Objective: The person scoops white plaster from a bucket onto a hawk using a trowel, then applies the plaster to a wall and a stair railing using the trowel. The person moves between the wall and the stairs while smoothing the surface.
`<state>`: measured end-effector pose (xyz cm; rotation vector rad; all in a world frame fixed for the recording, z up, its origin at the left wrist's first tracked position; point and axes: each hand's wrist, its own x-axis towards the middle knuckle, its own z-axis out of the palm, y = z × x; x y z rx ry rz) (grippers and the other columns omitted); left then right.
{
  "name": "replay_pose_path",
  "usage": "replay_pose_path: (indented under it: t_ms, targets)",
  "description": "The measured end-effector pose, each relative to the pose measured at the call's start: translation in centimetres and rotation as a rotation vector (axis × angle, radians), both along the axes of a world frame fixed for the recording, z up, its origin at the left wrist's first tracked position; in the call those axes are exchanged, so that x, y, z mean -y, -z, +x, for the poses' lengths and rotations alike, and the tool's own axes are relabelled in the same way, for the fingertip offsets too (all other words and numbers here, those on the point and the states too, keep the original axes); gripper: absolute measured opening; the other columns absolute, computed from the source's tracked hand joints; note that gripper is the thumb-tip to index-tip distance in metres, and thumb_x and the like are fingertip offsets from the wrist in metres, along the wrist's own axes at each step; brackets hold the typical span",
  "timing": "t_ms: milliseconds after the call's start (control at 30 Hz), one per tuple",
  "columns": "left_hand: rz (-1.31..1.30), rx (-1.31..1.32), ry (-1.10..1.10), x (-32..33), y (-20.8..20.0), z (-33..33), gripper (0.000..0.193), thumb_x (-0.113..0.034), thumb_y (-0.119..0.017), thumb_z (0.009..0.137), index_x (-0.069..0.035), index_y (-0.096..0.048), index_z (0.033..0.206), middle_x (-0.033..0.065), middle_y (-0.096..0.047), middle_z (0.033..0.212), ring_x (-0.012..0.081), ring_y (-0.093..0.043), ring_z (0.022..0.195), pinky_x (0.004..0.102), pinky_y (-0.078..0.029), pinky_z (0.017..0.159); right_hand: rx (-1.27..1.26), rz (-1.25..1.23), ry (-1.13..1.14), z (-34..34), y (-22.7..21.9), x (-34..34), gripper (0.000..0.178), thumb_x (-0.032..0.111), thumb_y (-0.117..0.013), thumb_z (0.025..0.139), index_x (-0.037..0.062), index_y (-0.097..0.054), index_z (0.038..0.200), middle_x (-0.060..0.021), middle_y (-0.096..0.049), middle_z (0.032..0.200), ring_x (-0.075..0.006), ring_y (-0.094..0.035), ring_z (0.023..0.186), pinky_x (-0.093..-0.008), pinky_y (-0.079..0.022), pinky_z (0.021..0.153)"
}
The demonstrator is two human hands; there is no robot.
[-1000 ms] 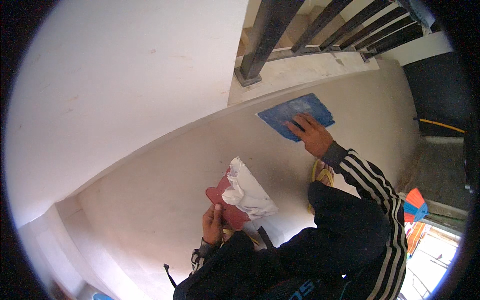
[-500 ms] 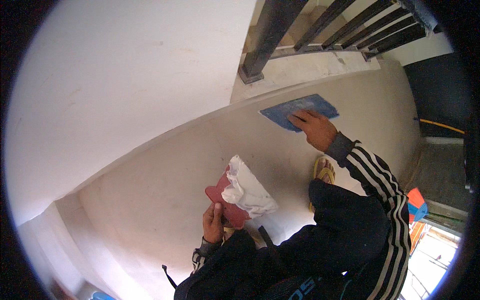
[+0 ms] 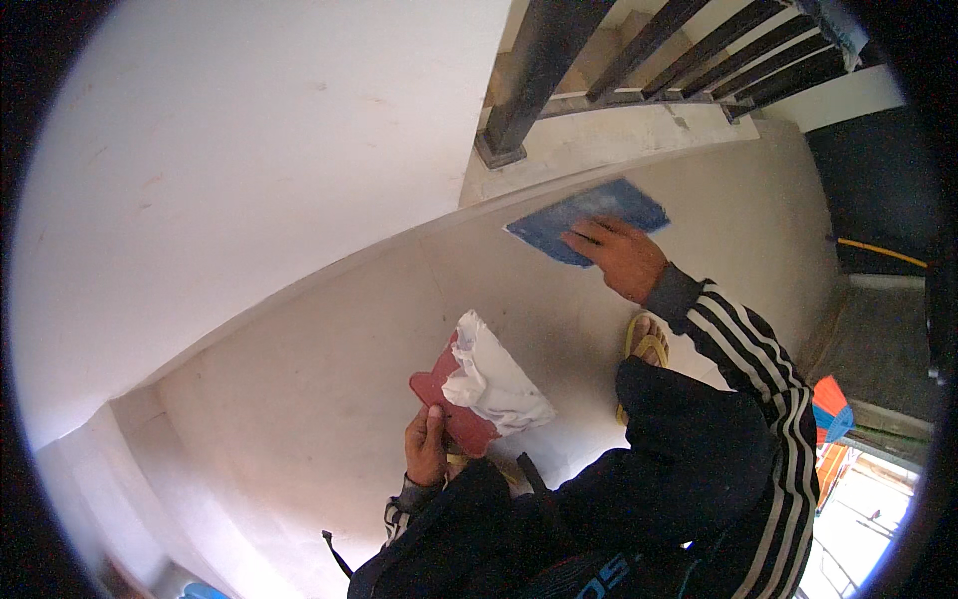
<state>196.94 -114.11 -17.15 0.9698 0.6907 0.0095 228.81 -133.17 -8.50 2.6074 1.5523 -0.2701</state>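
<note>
My left hand [image 3: 427, 445] grips a red plastic putty spreader [image 3: 469, 427] by its near edge, thumb on top. A thick load of white putty [image 3: 499, 384] covers the spreader's far side. Farther off and to the right, my right hand [image 3: 621, 258] is closed on a blue flat spreader [image 3: 589, 222], its fingers lying over the top face. Pale smears mark the blue blade. It is held by the low wall face [image 3: 399, 290], below a ledge; whether its edge touches the surface I cannot tell.
A dark railing [image 3: 529, 90] stands on the white ledge [image 3: 599, 145] at the far side. A large white wall [image 3: 249, 130] fills the left. My foot in a yellow flip-flop [image 3: 647, 341] shows below my right hand. An orange and blue object [image 3: 832, 409] is at the right.
My right hand and the blue spreader have shifted slightly left, the blade tilting a little. My left hand with the putty-loaded red spreader stays in place.
</note>
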Motion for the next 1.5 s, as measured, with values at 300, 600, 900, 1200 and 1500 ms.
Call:
replay_pose_path:
  t_ms: [300, 600, 900, 1200, 1500]
  targets:
    - [0.014, 0.014, 0.028, 0.0, 0.1, 0.5, 0.034, -0.028, -0.045, 0.098, 0.002, -0.056, 0.107, 0.0006, -0.058, 0.089, 0.0079, -0.050, 0.078, 0.0228, -0.042, 0.069, 0.084, 0.149, 0.051, 2.3, -1.1, -1.5, 0.060, -0.009, -0.054, 0.068, 0.0081, -0.051, 0.125, -0.0157, -0.052, 0.124, -0.0334, -0.052, 0.113, -0.0419, -0.044, 0.097]
    - [0.000, 0.020, -0.007, 0.2, 0.1, 0.7, 0.034, -0.030, -0.046, 0.097, 0.001, -0.057, 0.103, -0.0001, -0.056, 0.086, 0.0073, -0.048, 0.077, 0.0237, -0.040, 0.066, 0.104, 0.014, 0.272, 1.2, -2.7, 3.6, 0.055, -0.012, -0.051, 0.069, 0.0009, -0.050, 0.122, -0.0209, -0.058, 0.116, -0.0372, -0.056, 0.106, -0.0431, -0.046, 0.093]
    - [0.083, -0.005, 0.078, 0.0, 1.1, 0.3, 0.032, -0.028, -0.044, 0.097, 0.000, -0.058, 0.101, 0.0010, -0.058, 0.087, 0.0087, -0.050, 0.078, 0.0252, -0.042, 0.069, 0.319, -0.102, 0.422, 7.9, -0.4, 0.5, 0.024, 0.011, -0.052, 0.077, -0.0004, -0.054, 0.098, -0.0203, -0.063, 0.081, -0.0346, -0.063, 0.076, -0.0473, -0.051, 0.069]
    - [-0.098, 0.030, -0.006, 0.8, 3.4, -1.4, 0.042, -0.032, -0.043, 0.098, 0.005, -0.054, 0.114, 0.0073, -0.061, 0.100, 0.0136, -0.055, 0.087, 0.0271, -0.044, 0.077, -0.144, -0.033, 0.192, -2.0, -3.1, -9.5, 0.038, 0.011, -0.056, 0.073, -0.0077, -0.051, 0.106, -0.0229, -0.063, 0.081, -0.0376, -0.064, 0.071, -0.0451, -0.052, 0.064]
    - [0.065, 0.010, -0.059, 0.8, 0.8, -0.5, 0.041, -0.034, -0.043, 0.098, 0.004, -0.056, 0.108, 0.0060, -0.062, 0.096, 0.0112, -0.056, 0.080, 0.0244, -0.045, 0.070, -0.227, 0.320, 0.577, -0.2, -9.9, 6.4, 0.046, 0.000, -0.056, 0.069, -0.0034, -0.051, 0.115, -0.0221, -0.064, 0.090, -0.0320, -0.065, 0.083, -0.0401, -0.052, 0.077]
